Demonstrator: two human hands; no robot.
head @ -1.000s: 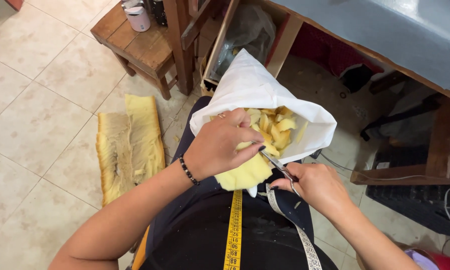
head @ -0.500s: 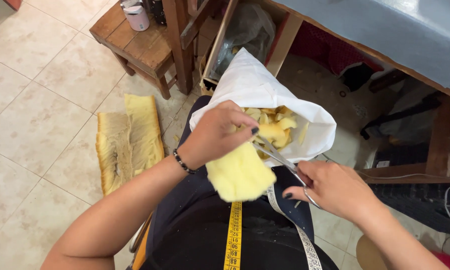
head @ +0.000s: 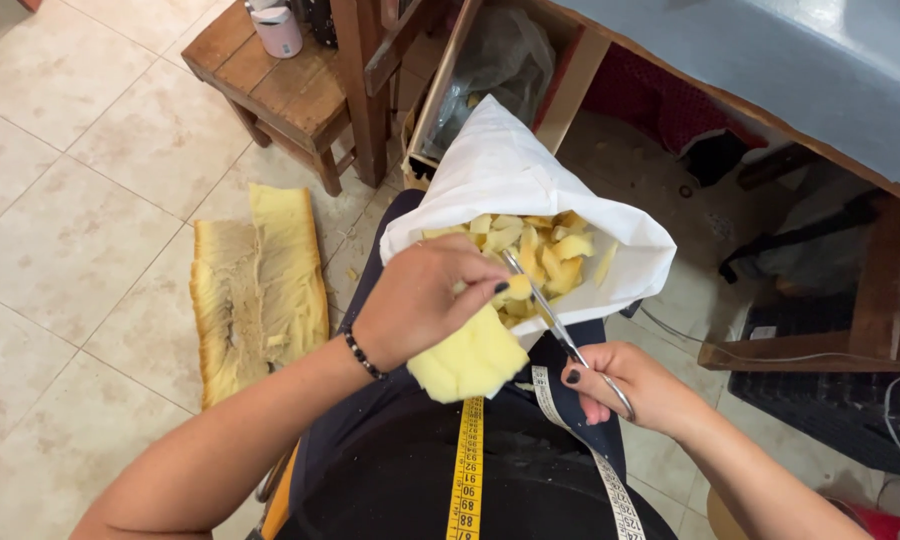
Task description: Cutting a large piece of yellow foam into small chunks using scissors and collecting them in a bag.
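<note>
You are gripping the yellow foam block [head: 467,358] in your left hand [head: 420,305], fingers closed round its top, holding it over the mouth of the white bag [head: 515,185] on your lap. Your right hand [head: 625,383] is closed through the handles of the scissors [head: 550,315], blades reaching up into the foam. Keep the cut above the bag opening so the foam pieces [head: 540,250] are dropping inside, and keep your left fingertips clear of the blades. The blade tips are lying against the foam, so how far they are parted is hard to make out.
</note>
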